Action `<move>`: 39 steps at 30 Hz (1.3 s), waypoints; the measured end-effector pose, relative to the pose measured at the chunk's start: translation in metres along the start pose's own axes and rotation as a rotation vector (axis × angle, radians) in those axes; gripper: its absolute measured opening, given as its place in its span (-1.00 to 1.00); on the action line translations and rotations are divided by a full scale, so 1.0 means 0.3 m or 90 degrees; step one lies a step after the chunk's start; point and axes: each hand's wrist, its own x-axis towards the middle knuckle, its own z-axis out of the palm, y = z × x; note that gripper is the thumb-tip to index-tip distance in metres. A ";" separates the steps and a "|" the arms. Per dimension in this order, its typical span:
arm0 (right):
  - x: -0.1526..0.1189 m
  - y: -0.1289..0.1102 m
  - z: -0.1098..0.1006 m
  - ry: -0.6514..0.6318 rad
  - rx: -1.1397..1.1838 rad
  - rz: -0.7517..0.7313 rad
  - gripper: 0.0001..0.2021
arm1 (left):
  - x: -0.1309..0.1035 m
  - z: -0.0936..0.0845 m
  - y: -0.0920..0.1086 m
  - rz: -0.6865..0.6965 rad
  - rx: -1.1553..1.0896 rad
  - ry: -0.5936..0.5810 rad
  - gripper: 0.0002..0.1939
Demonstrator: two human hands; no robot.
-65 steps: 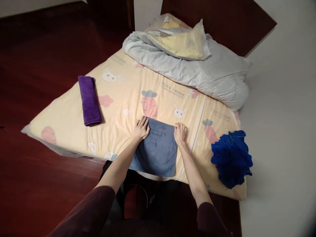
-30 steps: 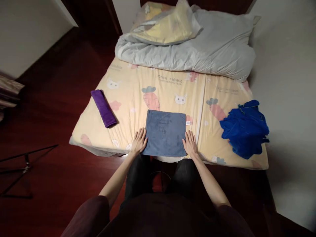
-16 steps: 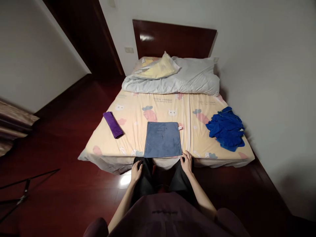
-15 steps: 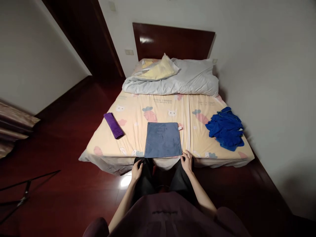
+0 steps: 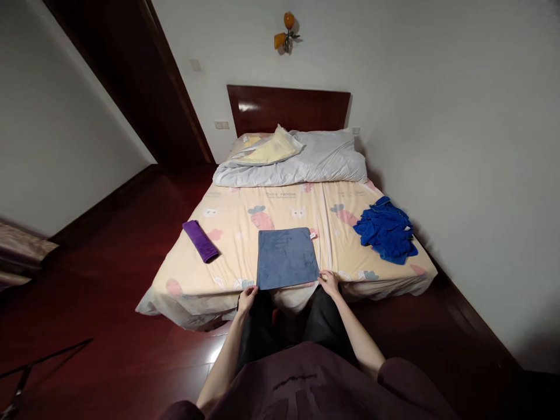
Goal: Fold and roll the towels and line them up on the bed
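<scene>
Cloth (image 5: 287,258), grey-blue and square, lies spread on the sheet (image 5: 236,251) at the bed's near edge, and on my feed it sits just beyond the two hands, filling the gap between them. I have the left hand (image 5: 247,298) at its near left corner, thumb and fingers pinched there. I see the right hand (image 5: 329,283) pinching the near right corner, so the hands stand apart with the near edge running between them. The far edge lies free of both, a white tag (image 5: 312,235) sticking out by the far right corner. To my left I get a purple roll (image 5: 200,241), to my right a blue heap (image 5: 385,230), each well apart from the hands. Farther up lies the quilt (image 5: 324,156), below the headboard (image 5: 291,108).
</scene>
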 end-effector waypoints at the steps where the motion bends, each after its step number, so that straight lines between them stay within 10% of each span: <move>1: 0.000 -0.004 -0.003 0.005 -0.013 0.008 -0.74 | 0.003 -0.002 -0.001 -0.005 -0.004 -0.009 -0.33; 24: -0.052 -0.080 -0.051 -0.052 -0.191 0.071 -0.77 | -0.008 -0.057 -0.026 -0.033 -0.039 -0.045 -0.33; 39: 0.027 -0.072 0.002 -0.076 0.312 0.072 -0.67 | 0.044 -0.060 0.089 0.008 -0.118 -0.098 -0.22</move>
